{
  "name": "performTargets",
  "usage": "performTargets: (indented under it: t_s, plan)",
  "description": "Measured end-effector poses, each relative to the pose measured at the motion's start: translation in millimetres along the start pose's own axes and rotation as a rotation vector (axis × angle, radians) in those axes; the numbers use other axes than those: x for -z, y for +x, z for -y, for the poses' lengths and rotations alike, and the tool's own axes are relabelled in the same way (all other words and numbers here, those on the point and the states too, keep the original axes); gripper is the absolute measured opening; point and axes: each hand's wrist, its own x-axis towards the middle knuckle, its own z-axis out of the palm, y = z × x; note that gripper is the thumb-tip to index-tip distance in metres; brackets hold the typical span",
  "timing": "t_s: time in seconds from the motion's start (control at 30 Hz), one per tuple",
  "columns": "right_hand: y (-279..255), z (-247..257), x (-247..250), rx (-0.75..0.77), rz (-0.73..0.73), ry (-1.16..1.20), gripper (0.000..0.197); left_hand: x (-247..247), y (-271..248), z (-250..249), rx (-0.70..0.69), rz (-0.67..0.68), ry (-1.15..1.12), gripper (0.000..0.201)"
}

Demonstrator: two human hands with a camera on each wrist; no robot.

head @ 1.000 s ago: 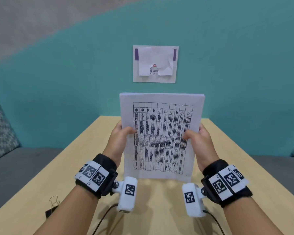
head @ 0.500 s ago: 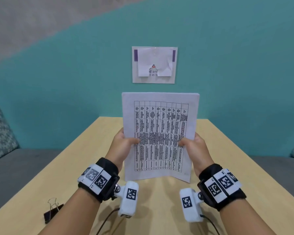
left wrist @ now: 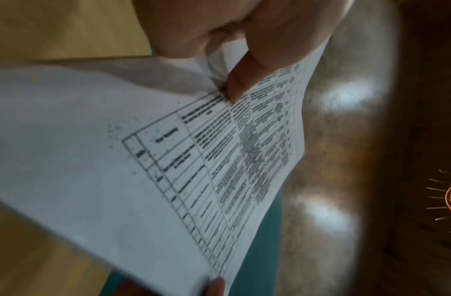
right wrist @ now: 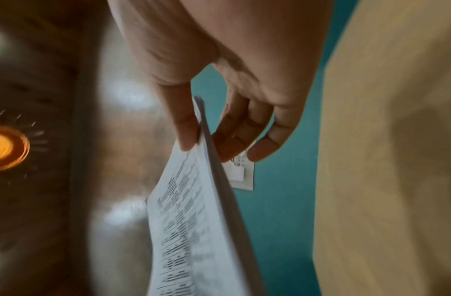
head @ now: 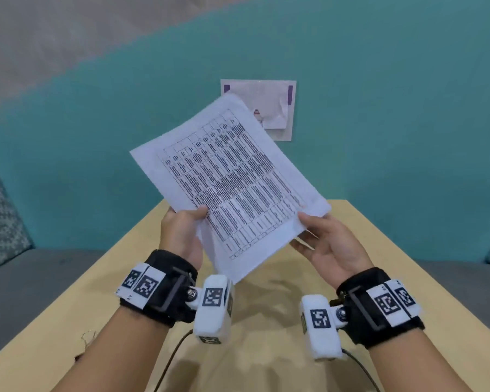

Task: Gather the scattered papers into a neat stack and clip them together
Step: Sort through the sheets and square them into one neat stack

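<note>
stack of papers [head: 227,179] up in the air above the tabletop [head: 266,306], tilted hard, its top corner swung up toward the notice on the wall [head: 280,108]; left hand [head: 181,236] has a grip on the left long edge, thumb clamped over the printed face with the fingers behind, and the left wrist view shows that thumb [left wrist: 242,84] pressing right at the corner of the table grid; right hand [head: 331,244] sits at the lower right edge, thumb on the front and fingers spread loosely under the back, pinching lightly

here's the risk as i read it: that right-hand pinch looks light and the stack is tipped over, so sheets could slide against each other and fan out, undoing the squaring; a sheet could even slip free and drop to the tabletop; the left thumb is also buckling the paper near the edge, there's a fold of white bunched under it, and a crease there would keep the edges from lining up; clipping now, if the edges sit off, would lock in a crooked stack; the binder clip [head: 88,340] is barely showing behind the left forearm, so reaching for it means one hand lets go

the papers themselves: white sheets, top one carrying a dense black table, edges looking close to flush from the right wrist view, slightly bowed, blurred
</note>
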Motion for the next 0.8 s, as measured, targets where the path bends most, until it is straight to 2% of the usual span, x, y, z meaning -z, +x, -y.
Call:
performTargets:
  t_s: [0.1, 0.2, 0.27, 0.33, 0.5, 0.67, 0.77, 0.8]
  plan:
    - [-4.2, -8.7, -15.9, -0.006, 0.052, 0.117, 0.04, -9.1, -8.9, 7.5, 0.003, 0.048, -0.056, 0.041]
    - [-3.1, -12.0, -22.4, 0.079, -0.11, 0.134, 0.035, -17.0, -22.9, 6.8, -0.019, 0.158, -0.045, 0.042]
    - [-1.5, -7.4, -15.3, 0.098, -0.208, 0.096, 0.028, -16.5, -26.8, -0.7, -0.028, 0.208, -0.042, 0.037]
    - [-0.1, 2.4, -0.9, 0.09, -0.234, 0.038, 0.022, -9.9, -23.7, -12.7, -0.011, 0.216, -0.078, 0.033]
    - [3.0, 26.4, 36.4, 0.14, -0.221, -0.131, 0.028, 26.0, 0.8, -41.0, 0.107, 0.215, -0.179, 0.052]
    - [1.3, 30.0, 44.0, 0.181, -0.119, -0.36, 0.026, 31.5, 3.5, -36.6, 0.148, 0.274, 0.177, 0.041]
    - [2.5, 23.9, 38.4, 0.212, -0.129, -0.452, 0.023, 26.9, -1.8, -27.6, 0.13, 0.369, 0.34, 0.025]
    - [2.7, 22.3, 35.7, 0.227, -0.143, -0.468, 0.021, 24.8, -2.0, -24.9, 0.095, 0.375, 0.377, 0.025]
